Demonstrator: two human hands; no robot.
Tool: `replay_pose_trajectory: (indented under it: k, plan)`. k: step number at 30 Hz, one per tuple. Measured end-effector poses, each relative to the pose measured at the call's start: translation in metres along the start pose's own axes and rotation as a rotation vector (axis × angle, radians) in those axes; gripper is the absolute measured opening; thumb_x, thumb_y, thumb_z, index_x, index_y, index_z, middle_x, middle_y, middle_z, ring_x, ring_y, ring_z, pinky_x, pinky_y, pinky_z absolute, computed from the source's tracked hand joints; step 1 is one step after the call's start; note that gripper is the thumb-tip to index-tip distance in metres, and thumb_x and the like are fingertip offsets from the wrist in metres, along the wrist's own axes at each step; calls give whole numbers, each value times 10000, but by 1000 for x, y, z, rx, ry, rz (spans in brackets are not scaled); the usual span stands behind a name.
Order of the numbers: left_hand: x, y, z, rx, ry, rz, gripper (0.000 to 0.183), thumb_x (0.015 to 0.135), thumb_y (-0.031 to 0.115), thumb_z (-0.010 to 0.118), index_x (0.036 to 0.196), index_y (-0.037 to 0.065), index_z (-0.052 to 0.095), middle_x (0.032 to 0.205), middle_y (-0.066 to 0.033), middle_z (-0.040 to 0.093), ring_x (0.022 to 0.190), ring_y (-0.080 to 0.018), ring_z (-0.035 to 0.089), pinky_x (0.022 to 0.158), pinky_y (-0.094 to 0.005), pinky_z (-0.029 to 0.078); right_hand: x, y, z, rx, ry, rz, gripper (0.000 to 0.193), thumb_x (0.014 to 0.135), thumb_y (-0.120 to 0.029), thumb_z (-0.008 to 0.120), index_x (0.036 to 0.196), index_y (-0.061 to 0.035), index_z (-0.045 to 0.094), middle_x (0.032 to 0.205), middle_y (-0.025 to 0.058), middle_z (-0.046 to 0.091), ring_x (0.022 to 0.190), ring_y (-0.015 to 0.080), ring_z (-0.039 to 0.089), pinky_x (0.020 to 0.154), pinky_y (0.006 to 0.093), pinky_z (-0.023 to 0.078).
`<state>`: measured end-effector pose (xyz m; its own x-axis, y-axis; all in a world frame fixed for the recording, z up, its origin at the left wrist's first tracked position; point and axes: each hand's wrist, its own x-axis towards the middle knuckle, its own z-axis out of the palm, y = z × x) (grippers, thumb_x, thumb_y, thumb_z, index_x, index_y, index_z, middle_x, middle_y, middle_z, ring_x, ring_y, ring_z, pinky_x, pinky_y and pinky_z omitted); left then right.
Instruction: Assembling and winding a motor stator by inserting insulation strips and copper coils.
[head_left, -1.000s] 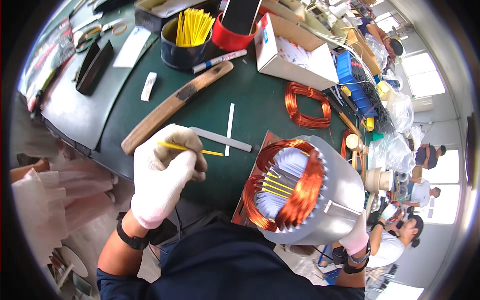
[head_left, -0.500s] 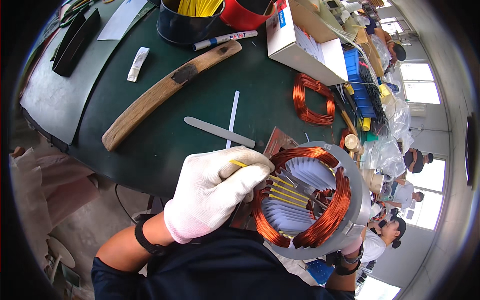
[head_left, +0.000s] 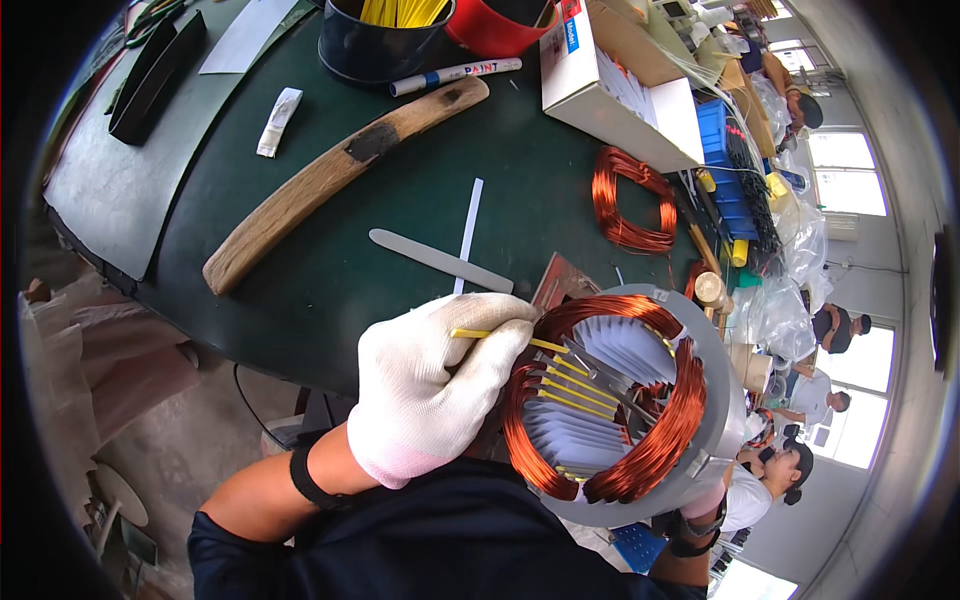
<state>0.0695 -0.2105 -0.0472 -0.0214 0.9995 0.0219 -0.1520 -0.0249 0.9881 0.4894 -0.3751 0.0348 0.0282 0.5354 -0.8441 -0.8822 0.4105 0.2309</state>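
My left hand [head_left: 430, 390], in a white knit glove, pinches a thin yellow strip [head_left: 472, 333] between thumb and fingers. Its far end points into a grey motor stator [head_left: 715, 400] at the hand's right. Copper wire coils [head_left: 655, 455] ring the stator's opening, with pale slot liner sheets [head_left: 575, 430] fanned inside. Several more yellow strips [head_left: 580, 385] lie side by side in the slots. A slim metal tool [head_left: 632, 403] shows within the bore. My right hand [head_left: 706, 497], also gloved, is against the stator's lower right side; its fingers are hidden behind the housing.
On the green table [head_left: 330, 240] lie a curved wooden bar [head_left: 300, 210], a grey flat blade [head_left: 440, 260] across a white strip [head_left: 469, 225], a paint marker [head_left: 455, 76] and a copper coil [head_left: 632, 200]. A white box [head_left: 610, 120] and dark tub [head_left: 365, 50] stand behind. People are at right.
My left hand has drawn slightly left, and more of the yellow strip shows between its fingers and the stator. The view has shifted a little. My right hand stays by the stator.
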Motion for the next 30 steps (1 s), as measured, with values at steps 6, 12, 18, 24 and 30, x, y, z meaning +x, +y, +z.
replay_pose_trajectory:
  k: [6,12,18,24,30]
  plan:
    - [0,-3,-5,130,8,87,102,922,9,667,948,-34,756,798,-116,723,695,-176,697,654,-282,542,0,9,-1,-220,-5,-126,886,729,-229,888,1469,8,462,1465,239,539,1355,378,528,1128,486,421]
    - [-1,-6,-6,131,20,187,101,922,36,673,921,-33,747,782,-105,714,648,-169,658,618,-283,519,5,24,-1,-434,-20,-260,898,725,-223,892,1474,8,454,1472,241,532,1359,381,524,1130,485,419]
    - [-2,0,-6,7,-5,-6,141,948,72,662,919,-33,752,754,-69,696,623,-99,625,576,-254,488,7,36,-5,-648,-36,-377,911,720,-217,895,1480,7,445,1480,244,524,1363,383,520,1133,485,416]
    - [-6,5,-6,2,-8,-39,162,965,76,647,932,-41,753,731,-55,686,602,-82,602,555,-242,467,12,44,-6,-853,-60,-493,924,716,-211,899,1485,7,437,1487,246,516,1366,386,516,1135,484,414]
    - [-7,3,-4,6,25,-43,159,968,71,643,943,-40,753,735,-56,689,605,-78,601,554,-239,461,7,37,-10,-1072,-87,-582,937,711,-205,902,1491,7,428,1495,249,508,1370,389,512,1138,483,411]
